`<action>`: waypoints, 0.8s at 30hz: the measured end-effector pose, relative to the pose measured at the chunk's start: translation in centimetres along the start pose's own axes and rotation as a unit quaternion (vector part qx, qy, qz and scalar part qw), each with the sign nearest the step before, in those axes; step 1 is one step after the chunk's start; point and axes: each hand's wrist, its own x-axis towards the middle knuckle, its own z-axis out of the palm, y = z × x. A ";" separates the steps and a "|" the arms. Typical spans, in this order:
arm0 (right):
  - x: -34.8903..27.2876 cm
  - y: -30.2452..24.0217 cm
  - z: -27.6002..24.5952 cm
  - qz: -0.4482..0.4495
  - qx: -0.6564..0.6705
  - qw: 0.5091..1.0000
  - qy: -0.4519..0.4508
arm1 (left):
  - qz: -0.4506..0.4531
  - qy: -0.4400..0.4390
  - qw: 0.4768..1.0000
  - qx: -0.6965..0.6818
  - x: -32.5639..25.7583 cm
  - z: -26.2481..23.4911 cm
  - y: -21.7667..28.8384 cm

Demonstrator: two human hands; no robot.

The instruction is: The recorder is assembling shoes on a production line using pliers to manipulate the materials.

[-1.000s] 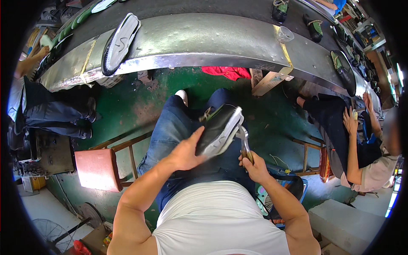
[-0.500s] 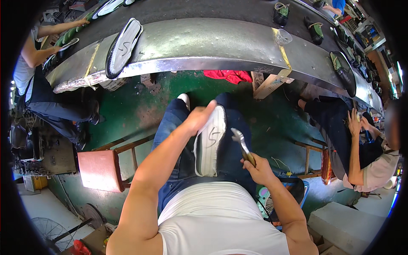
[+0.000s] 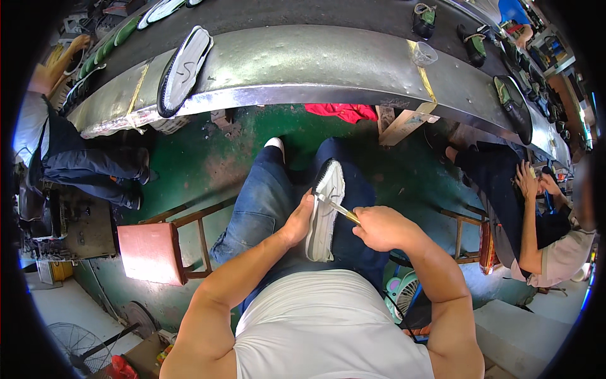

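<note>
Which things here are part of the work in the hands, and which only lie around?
In use:
- white shoe, steadied by left hand
- metal tool, in right hand

Lying about:
- sole on the conveyor
- red stool
- plastic cup
- red cloth

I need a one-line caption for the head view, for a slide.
Seated person's left hand steadies a white-soled shoe on the lap while the right hand sets a tool to its sole.

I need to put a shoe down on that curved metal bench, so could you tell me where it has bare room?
The metal bench is bare along its middle, between the white-soled shoe lying on the left and the clear plastic cup on the right. The far right end is crowded with dark shoes, and the far left end with stacked soles.
</note>
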 end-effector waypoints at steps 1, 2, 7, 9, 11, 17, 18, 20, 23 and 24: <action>0.5 0.2 0.9 -0.001 0.000 1.000 -0.003 | -0.002 0.002 1.000 -0.002 -0.4 0.2 0.6; 0.8 0.6 2.1 -0.005 0.046 0.998 0.038 | -0.009 0.007 0.999 -0.047 -0.7 0.7 2.1; 2.5 0.0 10.7 0.042 0.310 0.919 0.240 | -0.047 0.044 0.996 -0.065 0.4 0.7 4.8; 2.0 0.6 9.9 0.049 0.332 0.917 0.216 | -0.045 0.061 0.995 -0.067 0.7 0.7 4.6; 1.3 1.5 5.5 0.086 0.423 0.902 0.032 | -0.044 0.081 0.994 -0.061 1.0 1.1 4.8; 2.8 2.7 3.3 0.094 0.423 0.900 -0.044 | -0.010 0.129 0.991 0.010 1.0 1.6 3.7; 3.2 3.2 4.7 0.075 0.513 0.855 -0.026 | 0.002 0.139 0.989 0.052 0.9 1.6 3.5; 3.7 3.1 8.1 0.056 0.593 0.803 0.033 | 0.074 0.129 0.973 0.174 1.1 1.4 3.3; 4.0 2.4 10.8 0.037 0.633 0.770 0.069 | 0.191 0.120 0.901 0.370 1.1 1.0 4.1; 3.8 3.1 10.3 0.036 0.634 0.769 0.070 | 0.146 0.094 0.910 0.376 1.1 0.9 4.5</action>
